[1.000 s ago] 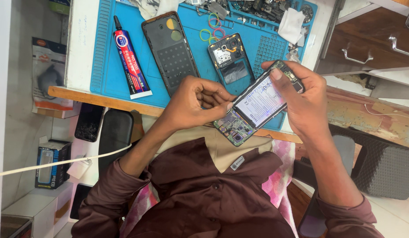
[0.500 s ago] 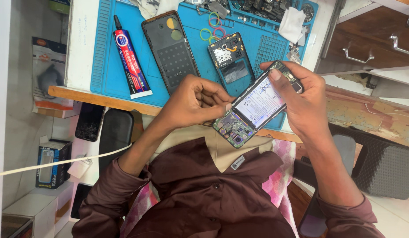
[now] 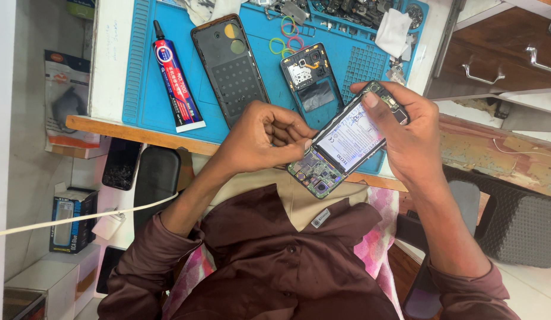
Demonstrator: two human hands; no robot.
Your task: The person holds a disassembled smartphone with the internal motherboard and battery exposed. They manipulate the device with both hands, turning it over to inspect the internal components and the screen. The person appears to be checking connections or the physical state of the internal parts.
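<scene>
My right hand (image 3: pixel 409 133) grips an opened phone (image 3: pixel 346 142) by its top end. The phone's back is off, so the white battery and green circuit board show. It is tilted over the desk's front edge. My left hand (image 3: pixel 260 136) has its fingers pinched together at the phone's left side, touching the edge near the lower board. I cannot tell whether anything small sits between those fingertips. On the blue work mat (image 3: pixel 139 89) behind lie a black back cover (image 3: pixel 231 68) and a second stripped phone frame (image 3: pixel 311 80).
A red and blue glue tube (image 3: pixel 176 83) lies on the mat's left side. Coloured rubber bands (image 3: pixel 287 41), a white tissue (image 3: pixel 394 29) and small parts sit at the far edge. Drawers with metal handles (image 3: pixel 483 71) stand at the right. Boxes (image 3: pixel 71 219) and a white cable (image 3: pixel 80 216) are at the left.
</scene>
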